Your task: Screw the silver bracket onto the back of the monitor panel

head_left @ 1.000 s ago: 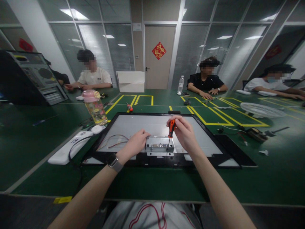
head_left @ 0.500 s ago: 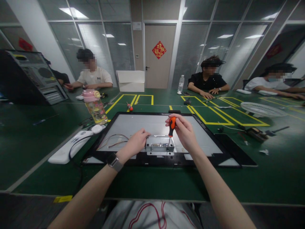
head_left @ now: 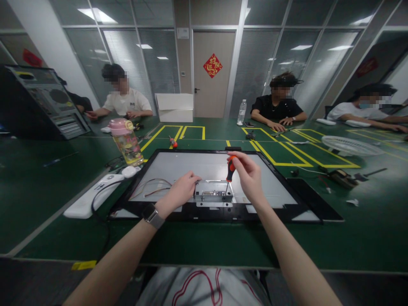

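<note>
A metal bracket (head_left: 213, 196) sits on the lower middle of a flat display panel (head_left: 188, 163) with a black frame, which lies on the green table. My left hand (head_left: 184, 189) is closed on the bracket's left edge, its fingertips partly hidden. In my right hand (head_left: 250, 176) is a short screwdriver (head_left: 230, 169) with an orange and black handle, held nearly upright. Its shaft reaches down to the right end of the bracket; the tip is too small to make out. Thin wires (head_left: 156, 190) lie on the panel left of my left hand.
To the left are a white power strip (head_left: 92, 197) with a black cable and a pink-lidded bottle (head_left: 126, 142). A black slab (head_left: 314, 199) lies right of the panel, near a dark tool (head_left: 344, 178). Several people sit across the table; a computer case (head_left: 41, 102) stands far left.
The screwdriver's handle has shifted slightly right and tilted a little, and my right hand's fingers have turned around it. My left hand and the bracket stay in place.
</note>
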The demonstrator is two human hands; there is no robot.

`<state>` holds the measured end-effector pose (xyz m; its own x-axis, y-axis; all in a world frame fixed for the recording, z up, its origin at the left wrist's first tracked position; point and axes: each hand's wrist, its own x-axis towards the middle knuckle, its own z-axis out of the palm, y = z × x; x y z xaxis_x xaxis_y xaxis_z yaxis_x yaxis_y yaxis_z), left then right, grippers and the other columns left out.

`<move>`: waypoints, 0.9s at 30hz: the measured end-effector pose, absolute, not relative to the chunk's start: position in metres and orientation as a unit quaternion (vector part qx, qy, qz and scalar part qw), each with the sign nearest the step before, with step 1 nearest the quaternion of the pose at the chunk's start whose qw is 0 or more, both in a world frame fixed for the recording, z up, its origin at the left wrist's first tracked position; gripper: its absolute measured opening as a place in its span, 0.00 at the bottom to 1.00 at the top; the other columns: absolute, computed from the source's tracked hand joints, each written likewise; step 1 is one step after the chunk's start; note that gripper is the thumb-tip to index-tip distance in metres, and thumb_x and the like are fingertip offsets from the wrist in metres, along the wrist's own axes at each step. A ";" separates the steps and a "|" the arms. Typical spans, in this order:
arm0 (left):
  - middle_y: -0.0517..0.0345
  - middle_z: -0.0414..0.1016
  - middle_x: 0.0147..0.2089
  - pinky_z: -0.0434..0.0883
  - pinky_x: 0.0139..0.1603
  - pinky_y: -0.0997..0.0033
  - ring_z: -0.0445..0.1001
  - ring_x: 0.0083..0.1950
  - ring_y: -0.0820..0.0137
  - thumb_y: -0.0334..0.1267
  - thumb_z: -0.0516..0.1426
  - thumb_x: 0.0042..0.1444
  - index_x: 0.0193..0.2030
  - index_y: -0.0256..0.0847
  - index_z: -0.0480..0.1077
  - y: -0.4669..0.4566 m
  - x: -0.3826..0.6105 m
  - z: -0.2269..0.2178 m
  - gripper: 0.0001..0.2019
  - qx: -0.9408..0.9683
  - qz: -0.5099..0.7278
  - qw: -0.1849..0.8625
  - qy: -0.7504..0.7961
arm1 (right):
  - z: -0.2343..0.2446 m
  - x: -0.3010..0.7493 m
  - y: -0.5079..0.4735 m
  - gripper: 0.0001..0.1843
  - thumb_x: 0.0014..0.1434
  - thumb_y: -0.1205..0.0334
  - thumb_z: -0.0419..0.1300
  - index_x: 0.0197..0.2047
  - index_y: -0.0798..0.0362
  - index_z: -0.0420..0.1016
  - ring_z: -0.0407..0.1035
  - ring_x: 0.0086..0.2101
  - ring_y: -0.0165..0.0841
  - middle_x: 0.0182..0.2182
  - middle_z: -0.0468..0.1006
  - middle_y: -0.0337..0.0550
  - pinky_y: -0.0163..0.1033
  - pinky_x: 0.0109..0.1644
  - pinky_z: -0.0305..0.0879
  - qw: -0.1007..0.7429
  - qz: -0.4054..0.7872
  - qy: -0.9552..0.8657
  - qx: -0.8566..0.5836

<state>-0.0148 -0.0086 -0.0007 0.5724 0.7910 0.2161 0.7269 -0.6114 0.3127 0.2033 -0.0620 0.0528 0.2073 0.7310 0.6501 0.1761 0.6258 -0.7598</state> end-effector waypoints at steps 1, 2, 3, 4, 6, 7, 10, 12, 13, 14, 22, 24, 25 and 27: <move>0.48 0.70 0.48 0.70 0.54 0.64 0.73 0.47 0.65 0.28 0.45 0.63 0.55 0.38 0.71 -0.008 -0.015 -0.001 0.19 0.882 0.170 0.095 0.430 | 0.052 0.203 -0.061 0.06 0.60 0.58 0.60 0.40 0.47 0.78 0.70 0.34 0.33 0.34 0.75 0.41 0.43 0.42 0.69 0.678 0.200 -0.595 -0.381; 0.48 0.70 0.48 0.70 0.54 0.64 0.73 0.47 0.66 0.28 0.45 0.63 0.55 0.38 0.71 -0.008 -0.015 -0.002 0.19 0.882 0.171 0.095 0.430 | 0.051 0.204 -0.060 0.05 0.58 0.59 0.63 0.39 0.47 0.78 0.70 0.34 0.33 0.35 0.75 0.41 0.42 0.41 0.69 0.679 0.198 -0.596 -0.380; 0.48 0.70 0.48 0.70 0.54 0.64 0.73 0.48 0.66 0.28 0.45 0.63 0.55 0.38 0.71 -0.008 -0.015 -0.002 0.19 0.881 0.172 0.094 0.430 | 0.050 0.204 -0.059 0.05 0.57 0.59 0.64 0.38 0.47 0.78 0.70 0.35 0.33 0.35 0.74 0.40 0.41 0.41 0.69 0.679 0.199 -0.597 -0.378; 0.49 0.70 0.48 0.70 0.54 0.64 0.73 0.48 0.66 0.28 0.45 0.63 0.55 0.38 0.71 -0.008 -0.015 -0.002 0.19 0.882 0.172 0.094 0.429 | 0.049 0.205 -0.058 0.05 0.57 0.58 0.64 0.38 0.47 0.78 0.70 0.35 0.33 0.35 0.74 0.40 0.41 0.41 0.68 0.679 0.207 -0.597 -0.374; 0.49 0.70 0.48 0.70 0.55 0.64 0.73 0.48 0.66 0.28 0.45 0.63 0.55 0.38 0.71 -0.009 -0.015 -0.001 0.19 0.882 0.173 0.094 0.429 | 0.047 0.206 -0.056 0.07 0.60 0.55 0.61 0.39 0.47 0.78 0.71 0.35 0.33 0.34 0.75 0.40 0.41 0.42 0.69 0.679 0.242 -0.593 -0.357; 0.49 0.70 0.48 0.70 0.55 0.64 0.73 0.48 0.65 0.28 0.45 0.63 0.55 0.38 0.71 -0.010 -0.015 -0.001 0.19 0.882 0.172 0.094 0.429 | 0.046 0.207 -0.055 0.09 0.62 0.54 0.59 0.40 0.47 0.79 0.71 0.35 0.33 0.34 0.76 0.41 0.42 0.42 0.69 0.679 0.264 -0.591 -0.347; 0.48 0.70 0.48 0.70 0.54 0.63 0.74 0.47 0.65 0.28 0.45 0.63 0.55 0.37 0.71 -0.010 -0.014 0.000 0.19 0.881 0.170 0.095 0.431 | 0.046 0.207 -0.054 0.10 0.62 0.54 0.59 0.40 0.48 0.78 0.73 0.36 0.34 0.33 0.78 0.41 0.43 0.42 0.70 0.682 0.295 -0.579 -0.335; 0.49 0.70 0.48 0.70 0.54 0.64 0.74 0.48 0.65 0.28 0.45 0.63 0.54 0.38 0.71 -0.009 -0.014 -0.001 0.19 0.882 0.172 0.092 0.429 | 0.046 0.207 -0.055 0.07 0.58 0.55 0.63 0.39 0.48 0.78 0.71 0.33 0.33 0.31 0.77 0.39 0.40 0.39 0.69 0.686 0.278 -0.575 -0.348; 0.49 0.70 0.48 0.70 0.54 0.65 0.74 0.48 0.66 0.28 0.45 0.63 0.54 0.38 0.71 -0.008 -0.014 -0.002 0.19 0.883 0.173 0.090 0.428 | 0.046 0.207 -0.055 0.06 0.57 0.56 0.65 0.38 0.47 0.78 0.70 0.31 0.32 0.31 0.76 0.38 0.39 0.37 0.68 0.688 0.266 -0.574 -0.356; 0.49 0.70 0.48 0.70 0.54 0.65 0.74 0.48 0.66 0.28 0.45 0.63 0.54 0.38 0.71 -0.008 -0.015 -0.003 0.19 0.883 0.174 0.088 0.427 | 0.046 0.207 -0.055 0.06 0.56 0.57 0.66 0.37 0.47 0.78 0.69 0.30 0.31 0.31 0.75 0.38 0.38 0.35 0.67 0.689 0.255 -0.574 -0.363; 0.49 0.70 0.48 0.70 0.53 0.65 0.73 0.48 0.65 0.28 0.45 0.63 0.54 0.39 0.71 -0.008 -0.015 -0.003 0.19 0.881 0.177 0.088 0.430 | 0.043 0.208 -0.054 0.10 0.62 0.57 0.57 0.42 0.47 0.79 0.73 0.39 0.36 0.36 0.78 0.42 0.45 0.46 0.70 0.684 0.281 -0.584 -0.334; 0.49 0.70 0.48 0.70 0.53 0.65 0.73 0.47 0.66 0.29 0.45 0.64 0.54 0.38 0.71 -0.008 -0.016 -0.003 0.19 0.882 0.179 0.088 0.427 | 0.045 0.206 -0.056 0.07 0.59 0.58 0.62 0.40 0.46 0.79 0.72 0.37 0.35 0.35 0.77 0.41 0.43 0.44 0.70 0.684 0.269 -0.585 -0.343; 0.49 0.69 0.48 0.70 0.54 0.65 0.73 0.47 0.66 0.29 0.45 0.64 0.54 0.38 0.71 -0.008 -0.016 -0.004 0.19 0.883 0.180 0.087 0.424 | 0.047 0.205 -0.057 0.05 0.57 0.59 0.64 0.38 0.46 0.79 0.71 0.36 0.34 0.34 0.76 0.40 0.42 0.42 0.69 0.687 0.255 -0.584 -0.350; 0.49 0.69 0.48 0.70 0.54 0.65 0.73 0.47 0.66 0.29 0.44 0.64 0.55 0.38 0.71 -0.007 -0.016 -0.004 0.19 0.884 0.181 0.085 0.424 | 0.048 0.204 -0.058 0.03 0.55 0.60 0.65 0.36 0.46 0.78 0.70 0.35 0.33 0.34 0.74 0.39 0.41 0.42 0.68 0.690 0.224 -0.585 -0.362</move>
